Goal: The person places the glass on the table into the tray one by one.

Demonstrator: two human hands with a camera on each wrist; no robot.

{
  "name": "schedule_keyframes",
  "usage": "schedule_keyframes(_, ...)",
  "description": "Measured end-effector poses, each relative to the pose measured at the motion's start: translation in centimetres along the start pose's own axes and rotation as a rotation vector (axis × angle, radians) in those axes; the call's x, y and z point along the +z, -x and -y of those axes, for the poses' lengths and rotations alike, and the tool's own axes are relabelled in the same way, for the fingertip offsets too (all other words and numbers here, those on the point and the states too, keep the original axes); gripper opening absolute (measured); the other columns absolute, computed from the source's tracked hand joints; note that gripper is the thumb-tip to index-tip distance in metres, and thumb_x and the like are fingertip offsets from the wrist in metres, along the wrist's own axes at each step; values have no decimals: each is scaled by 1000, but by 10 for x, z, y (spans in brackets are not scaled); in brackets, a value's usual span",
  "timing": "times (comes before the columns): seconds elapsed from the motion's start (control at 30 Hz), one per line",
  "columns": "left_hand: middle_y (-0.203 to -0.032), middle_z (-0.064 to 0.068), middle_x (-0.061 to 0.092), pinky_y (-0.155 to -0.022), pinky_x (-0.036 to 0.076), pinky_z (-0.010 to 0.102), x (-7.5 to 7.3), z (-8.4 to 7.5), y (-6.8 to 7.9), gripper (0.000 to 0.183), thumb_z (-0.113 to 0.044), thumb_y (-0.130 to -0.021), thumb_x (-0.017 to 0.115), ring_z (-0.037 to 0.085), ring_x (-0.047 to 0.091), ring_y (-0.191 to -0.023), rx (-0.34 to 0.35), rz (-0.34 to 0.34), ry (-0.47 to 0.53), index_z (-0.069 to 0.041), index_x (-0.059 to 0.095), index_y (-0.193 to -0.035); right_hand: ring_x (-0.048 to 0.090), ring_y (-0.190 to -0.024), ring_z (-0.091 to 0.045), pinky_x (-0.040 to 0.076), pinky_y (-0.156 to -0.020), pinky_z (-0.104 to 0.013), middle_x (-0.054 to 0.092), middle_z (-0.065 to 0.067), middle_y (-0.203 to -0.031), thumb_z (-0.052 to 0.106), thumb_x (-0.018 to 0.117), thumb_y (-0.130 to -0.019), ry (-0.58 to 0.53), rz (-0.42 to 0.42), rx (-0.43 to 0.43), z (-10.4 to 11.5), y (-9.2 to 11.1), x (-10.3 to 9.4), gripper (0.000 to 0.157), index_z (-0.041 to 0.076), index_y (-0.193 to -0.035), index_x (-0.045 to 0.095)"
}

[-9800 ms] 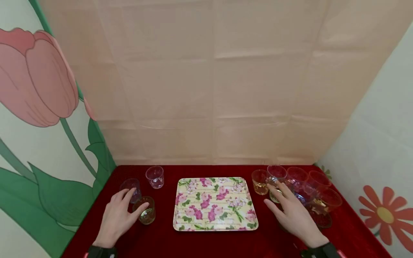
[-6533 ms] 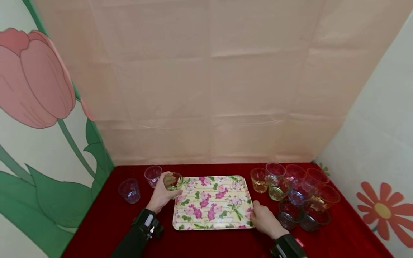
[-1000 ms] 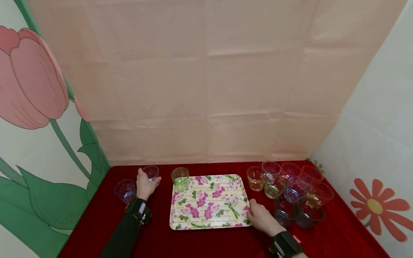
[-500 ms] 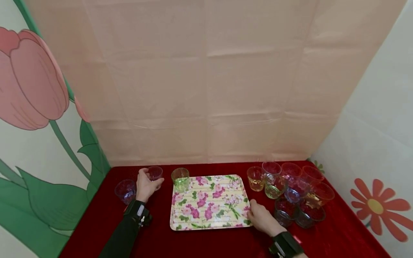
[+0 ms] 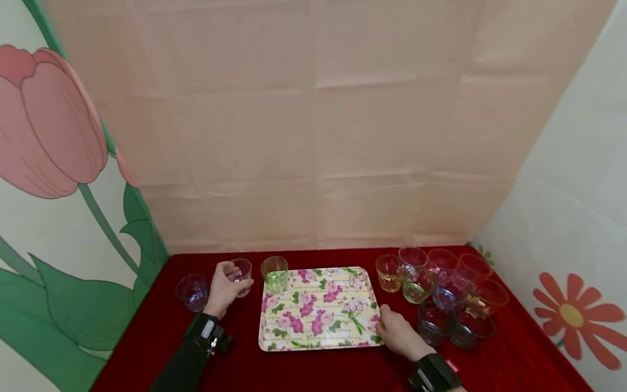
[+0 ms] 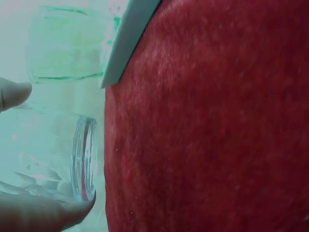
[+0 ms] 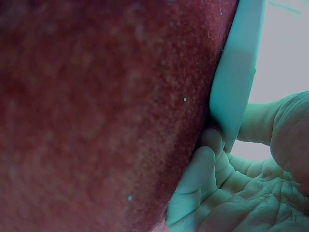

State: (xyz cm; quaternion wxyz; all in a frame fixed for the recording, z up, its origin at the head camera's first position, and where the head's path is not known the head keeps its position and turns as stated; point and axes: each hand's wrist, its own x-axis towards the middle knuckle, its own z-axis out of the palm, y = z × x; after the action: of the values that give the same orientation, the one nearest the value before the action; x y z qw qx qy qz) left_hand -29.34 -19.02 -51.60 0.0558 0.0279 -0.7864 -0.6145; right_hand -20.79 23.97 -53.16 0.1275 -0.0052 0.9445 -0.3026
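Observation:
Near the back left, my left hand (image 5: 226,288) holds a clear glass tumbler (image 5: 244,268) between thumb and fingers. In the left wrist view, the tumbler's thick base (image 6: 85,159) shows apart from the red cloth. A flowered tray (image 5: 318,318) lies in the middle, and a green tumbler (image 5: 275,274) stands upright on its back left corner. My right hand (image 5: 399,333) grips the tray's right edge. In the right wrist view the thumb (image 7: 258,124) is over the tray rim (image 7: 235,72), with fingers curled under it. A bluish-purple tumbler (image 5: 192,294) stands left of my left hand.
Several coloured tumblers crowd the right side, among them a yellow one (image 5: 389,274) and a dark one (image 5: 431,325) close to my right hand. Red cloth (image 5: 235,359) covers the table. A beige sheet (image 5: 313,163) hangs behind it, with printed panels on both sides.
Over the last second my left hand has brought the clear tumbler right and nearer the tray. Earlier, the green tumbler went from the left cloth onto the tray. My right hand keeps its grip.

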Motion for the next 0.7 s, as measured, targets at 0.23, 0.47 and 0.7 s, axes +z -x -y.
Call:
schedule_keyframes(0.23, -138, 25, 49, -96, 53, 35, 0, -3, 6, 76, -7, -84, 82, 38, 49, -130, 18, 32, 35, 2, 37, -144, 51, -66, -20, 42, -56, -31, 52, -8, -80, 1, 54, -98, -3, -2, -16, -2, 0, -1, 16, -6, -111, 49)
schedule_keyframes(0.47, -133, 25, 54, -89, 53, 28, 2, -11, 17, 75, -13, -81, 86, 36, 54, -124, 68, 36, 6, 2, 42, -140, 50, -67, -20, 42, -57, -31, 51, -7, -80, 1, 54, -98, -6, -11, -32, -2, 0, -1, 13, -4, -109, 49)
schedule_keyframes(0.7, -128, 25, 61, -77, 55, 21, 7, -18, 29, 74, -14, -80, 88, 37, 60, -118, 103, 42, 15, 1, 45, -138, 51, -68, -20, 42, -58, -33, 53, -8, -81, 1, 55, -98, -2, -25, -56, -3, 1, -1, 13, -4, -109, 49)
